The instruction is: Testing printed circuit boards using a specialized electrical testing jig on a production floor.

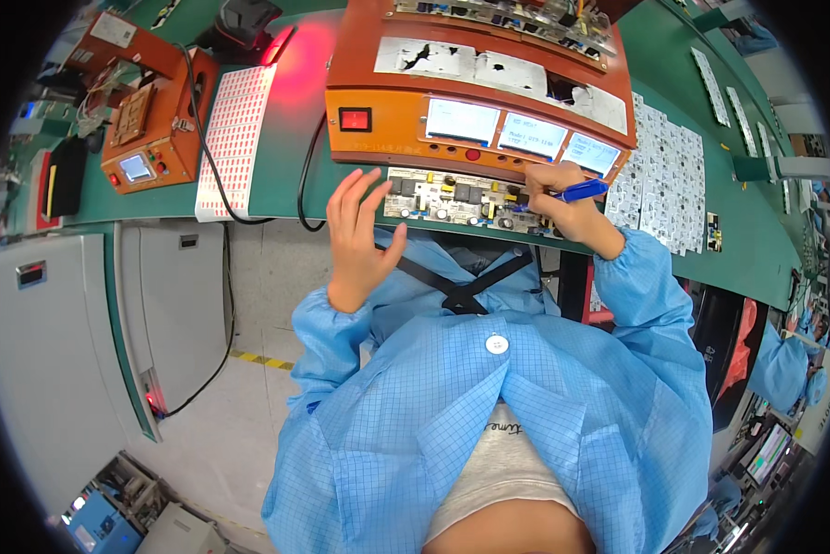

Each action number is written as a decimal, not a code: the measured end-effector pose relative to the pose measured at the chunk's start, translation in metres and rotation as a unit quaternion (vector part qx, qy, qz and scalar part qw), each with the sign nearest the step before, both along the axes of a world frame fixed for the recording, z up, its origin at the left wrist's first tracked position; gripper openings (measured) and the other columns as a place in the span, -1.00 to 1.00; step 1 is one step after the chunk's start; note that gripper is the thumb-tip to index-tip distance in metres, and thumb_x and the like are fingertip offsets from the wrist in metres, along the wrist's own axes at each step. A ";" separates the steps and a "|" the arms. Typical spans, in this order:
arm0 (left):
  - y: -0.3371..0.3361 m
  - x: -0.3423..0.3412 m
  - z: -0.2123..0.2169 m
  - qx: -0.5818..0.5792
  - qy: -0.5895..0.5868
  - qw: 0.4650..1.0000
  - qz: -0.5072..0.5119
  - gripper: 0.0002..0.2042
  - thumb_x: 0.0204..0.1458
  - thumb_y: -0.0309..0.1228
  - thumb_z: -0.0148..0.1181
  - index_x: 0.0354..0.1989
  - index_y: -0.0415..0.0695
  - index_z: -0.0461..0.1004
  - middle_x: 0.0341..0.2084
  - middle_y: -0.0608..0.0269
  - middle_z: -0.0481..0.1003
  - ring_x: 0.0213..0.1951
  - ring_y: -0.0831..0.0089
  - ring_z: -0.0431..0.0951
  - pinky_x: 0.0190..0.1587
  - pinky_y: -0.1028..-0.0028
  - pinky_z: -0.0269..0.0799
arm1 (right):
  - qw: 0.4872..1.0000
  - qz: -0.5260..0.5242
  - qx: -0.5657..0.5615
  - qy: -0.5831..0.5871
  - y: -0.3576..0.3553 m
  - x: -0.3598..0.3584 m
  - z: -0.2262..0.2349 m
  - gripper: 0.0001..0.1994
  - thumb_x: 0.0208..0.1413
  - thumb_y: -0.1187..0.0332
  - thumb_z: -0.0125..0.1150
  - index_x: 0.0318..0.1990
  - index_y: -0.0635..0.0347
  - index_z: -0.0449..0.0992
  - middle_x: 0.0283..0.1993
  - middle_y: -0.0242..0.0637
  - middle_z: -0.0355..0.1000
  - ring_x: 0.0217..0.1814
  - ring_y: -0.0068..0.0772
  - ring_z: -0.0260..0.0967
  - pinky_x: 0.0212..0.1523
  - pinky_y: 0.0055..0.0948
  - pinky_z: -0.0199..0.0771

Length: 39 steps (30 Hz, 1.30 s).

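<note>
A long circuit board [452, 198] crowded with parts lies along the near edge of the green bench, in front of an orange tester [392, 138] with several lit screens. At the board's left end, my left hand [359, 231] has its fingers spread and holds nothing. My right hand [567, 208] grips a blue marker pen [581, 190] over the board's right end. The pen's tip points down toward the parts there; whether it touches them I cannot tell.
Sheets of small circuit boards [660, 175] lie to the right of the tester. On the left are a label sheet [236, 138], a black scanner [242, 26] casting red light, and a smaller orange tester [151, 157]. A black cable [213, 162] crosses the label sheet.
</note>
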<state>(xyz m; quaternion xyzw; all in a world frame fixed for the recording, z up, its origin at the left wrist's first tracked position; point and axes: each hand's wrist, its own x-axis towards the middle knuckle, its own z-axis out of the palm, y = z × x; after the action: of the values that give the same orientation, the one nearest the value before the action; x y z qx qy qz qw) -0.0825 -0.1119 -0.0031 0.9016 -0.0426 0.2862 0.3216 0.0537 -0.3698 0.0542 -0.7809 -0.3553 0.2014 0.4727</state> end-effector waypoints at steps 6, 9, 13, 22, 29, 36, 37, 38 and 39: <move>0.014 0.010 0.007 0.092 0.075 0.990 -0.079 -0.40 -0.29 -0.35 0.40 0.04 -0.15 0.39 0.03 0.19 0.37 0.10 0.14 0.31 0.11 0.21 0.21 | 1.000 0.025 -0.011 -0.009 -0.014 -0.009 -0.010 -0.78 -0.21 0.42 0.07 -0.67 0.29 0.16 -0.72 -0.26 0.12 -0.69 -0.44 0.07 -0.61 -0.46 0.08; 0.015 0.012 0.010 0.097 0.086 0.987 -0.092 -0.36 -0.35 -0.33 0.44 0.04 -0.14 0.39 0.02 0.20 0.37 0.10 0.15 0.31 0.11 0.22 0.22 | 0.999 0.026 -0.004 -0.022 -0.012 -0.013 -0.011 -0.77 -0.20 0.43 0.08 -0.65 0.31 0.15 -0.71 -0.20 0.09 -0.69 -0.38 0.05 -0.61 -0.43 0.07; 0.016 0.014 0.017 0.096 0.109 0.983 -0.113 -0.35 -0.40 -0.35 0.46 0.02 -0.14 0.40 0.03 0.20 0.37 0.11 0.16 0.31 0.11 0.22 0.22 | 0.999 0.033 0.000 -0.033 -0.017 -0.014 -0.011 -0.77 -0.20 0.43 0.09 -0.63 0.33 0.15 -0.69 -0.16 0.09 -0.68 -0.34 0.05 -0.61 -0.40 0.07; 0.036 -0.005 0.024 0.136 0.004 0.978 -0.161 -0.52 -0.34 -0.41 0.45 -0.14 -0.18 0.47 -0.13 0.20 0.49 -0.08 0.19 0.48 -0.09 0.27 0.42 | 0.922 -0.282 0.265 0.026 -0.067 -0.027 -0.021 -0.79 -0.10 0.34 0.16 -0.57 0.23 0.28 -0.61 -0.27 0.28 -0.66 -0.56 0.14 -0.64 -0.54 0.10; 0.059 -0.048 0.044 0.232 -0.150 0.959 0.063 -0.50 -0.42 -0.35 0.55 -0.22 -0.15 0.47 -0.22 0.19 0.50 -0.16 0.25 0.50 -0.18 0.35 0.44 | 0.837 -0.432 0.327 -0.078 -0.099 -0.063 -0.061 -0.81 0.05 0.34 0.09 -0.50 0.16 0.25 -0.59 -0.31 0.25 -0.62 -0.62 0.09 -0.57 -0.64 0.07; 0.069 -0.030 0.034 0.067 -0.175 0.937 0.294 -0.48 -0.52 -0.40 0.58 -0.29 -0.17 0.45 -0.27 0.15 0.51 -0.28 0.23 0.46 -0.27 0.33 0.40 | 0.856 -0.392 0.274 -0.197 -0.103 -0.073 -0.081 -0.83 0.09 0.43 0.04 -0.48 0.19 0.21 -0.65 -0.38 0.16 -0.63 -0.62 0.08 -0.56 -0.63 0.06; 0.074 -0.029 0.029 0.065 -0.159 0.935 0.311 -0.48 -0.50 -0.41 0.57 -0.27 -0.19 0.46 -0.28 0.16 0.50 -0.27 0.24 0.45 -0.29 0.36 0.40 | 0.853 -0.402 0.276 -0.188 -0.102 -0.072 -0.082 -0.83 0.09 0.43 0.03 -0.48 0.19 0.20 -0.65 -0.37 0.16 -0.63 -0.61 0.08 -0.56 -0.62 0.06; 0.076 -0.025 0.026 0.064 -0.166 0.933 0.312 -0.48 -0.50 -0.41 0.57 -0.27 -0.19 0.46 -0.28 0.16 0.50 -0.27 0.24 0.45 -0.29 0.36 0.40 | 0.851 -0.400 0.280 -0.194 -0.101 -0.071 -0.082 -0.83 0.09 0.43 0.03 -0.48 0.19 0.20 -0.65 -0.37 0.16 -0.63 -0.61 0.08 -0.56 -0.62 0.06; 0.079 -0.022 0.023 0.047 -0.159 0.932 0.324 -0.48 -0.49 -0.41 0.56 -0.26 -0.19 0.46 -0.27 0.16 0.49 -0.27 0.25 0.45 -0.30 0.39 0.40 | 0.846 -0.409 0.284 -0.191 -0.099 -0.071 -0.083 -0.82 0.10 0.43 0.03 -0.49 0.19 0.19 -0.65 -0.37 0.16 -0.63 -0.61 0.08 -0.56 -0.62 0.06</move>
<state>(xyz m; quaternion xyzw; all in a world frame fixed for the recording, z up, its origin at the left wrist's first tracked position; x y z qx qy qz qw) -0.1041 -0.0325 0.0198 0.8232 0.1875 0.5122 0.1579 -0.0173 -0.4688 -0.0285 -0.7103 -0.1287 -0.2729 0.6359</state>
